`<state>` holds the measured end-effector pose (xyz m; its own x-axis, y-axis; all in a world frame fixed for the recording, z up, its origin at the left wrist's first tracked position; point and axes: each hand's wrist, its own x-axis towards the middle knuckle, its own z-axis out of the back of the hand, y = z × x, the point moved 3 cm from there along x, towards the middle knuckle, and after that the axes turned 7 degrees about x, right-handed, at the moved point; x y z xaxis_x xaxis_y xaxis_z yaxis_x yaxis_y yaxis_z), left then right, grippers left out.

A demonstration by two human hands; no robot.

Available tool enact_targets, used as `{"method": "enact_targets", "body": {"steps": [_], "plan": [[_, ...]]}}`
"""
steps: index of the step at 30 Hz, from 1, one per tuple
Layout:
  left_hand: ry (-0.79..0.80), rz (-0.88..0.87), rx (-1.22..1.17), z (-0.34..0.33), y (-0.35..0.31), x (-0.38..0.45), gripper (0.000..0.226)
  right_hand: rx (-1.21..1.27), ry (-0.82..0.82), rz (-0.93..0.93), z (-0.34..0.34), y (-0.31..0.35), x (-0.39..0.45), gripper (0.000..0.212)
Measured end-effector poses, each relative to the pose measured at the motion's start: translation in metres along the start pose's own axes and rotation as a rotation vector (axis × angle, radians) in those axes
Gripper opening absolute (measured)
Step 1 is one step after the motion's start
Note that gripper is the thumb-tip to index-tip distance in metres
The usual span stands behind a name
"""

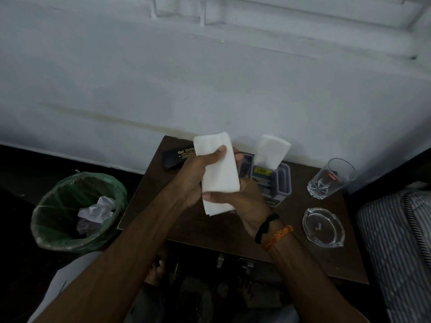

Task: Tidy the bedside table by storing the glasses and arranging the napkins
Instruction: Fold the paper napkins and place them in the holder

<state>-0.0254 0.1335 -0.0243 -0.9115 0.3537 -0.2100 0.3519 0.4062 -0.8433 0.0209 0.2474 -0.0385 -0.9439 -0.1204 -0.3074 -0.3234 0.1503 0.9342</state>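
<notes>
Dark wooden bedside table (310,252) stands against a pale wall, a green-lined waste bin (58,231) on the floor just to its left holding crumpled paper. Both hands are raised over the table's middle with a folded white napkin (219,176) held between them. Left hand (193,178) grips its upper part, thumb laid across the front face; right hand (247,201) holds the lower end, thumb across the front, fingers hidden behind. Behind the hands a grey napkin holder (283,183) already carries upright napkins (271,150). Black spectacle case (173,158), gold lettering, lies closed at the far-left corner, so the glasses are judged stored; cannot see inside. Drinking glass (333,179) stands right of the holder, a clear glass ashtray (323,227) near the front-right. Risks: the limp napkin may unfold or buckle at the slot if fed askew; a reach to the holder passes near the drinking glass, which a wrist could tip.
</notes>
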Motion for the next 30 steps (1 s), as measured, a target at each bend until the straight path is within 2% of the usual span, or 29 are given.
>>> {"method": "enact_targets", "body": {"steps": [5,8,9,13,16,23,26,30], "plan": [[0.052,-0.027,0.013,0.005,-0.01,0.004,0.026,-0.092,0.155,-0.199,0.004,-0.009,-0.008,0.048],[0.033,-0.041,0.085,0.008,-0.012,0.005,0.027,-0.203,0.181,-0.171,0.018,-0.001,-0.006,0.061],[0.025,-0.037,0.109,0.007,-0.011,0.004,0.028,-0.222,0.166,-0.126,0.024,0.004,-0.005,0.061],[0.035,0.005,0.19,-0.002,-0.005,0.004,0.038,-0.185,0.07,0.119,0.036,0.016,0.0,0.031],[-0.02,0.017,0.278,-0.008,0.001,0.009,0.035,-0.203,0.033,0.207,0.04,0.014,0.004,0.03],[0.029,-0.249,0.691,-0.021,0.002,0.029,0.033,-0.114,-0.246,0.309,0.077,0.026,0.014,0.031],[0.025,-0.343,0.868,-0.022,0.003,0.043,0.025,-0.243,-0.329,0.376,0.093,0.032,0.017,0.03],[-0.017,-0.458,0.988,-0.036,0.003,0.053,0.014,-0.428,-0.414,0.433,0.107,0.037,0.014,0.027]]}}
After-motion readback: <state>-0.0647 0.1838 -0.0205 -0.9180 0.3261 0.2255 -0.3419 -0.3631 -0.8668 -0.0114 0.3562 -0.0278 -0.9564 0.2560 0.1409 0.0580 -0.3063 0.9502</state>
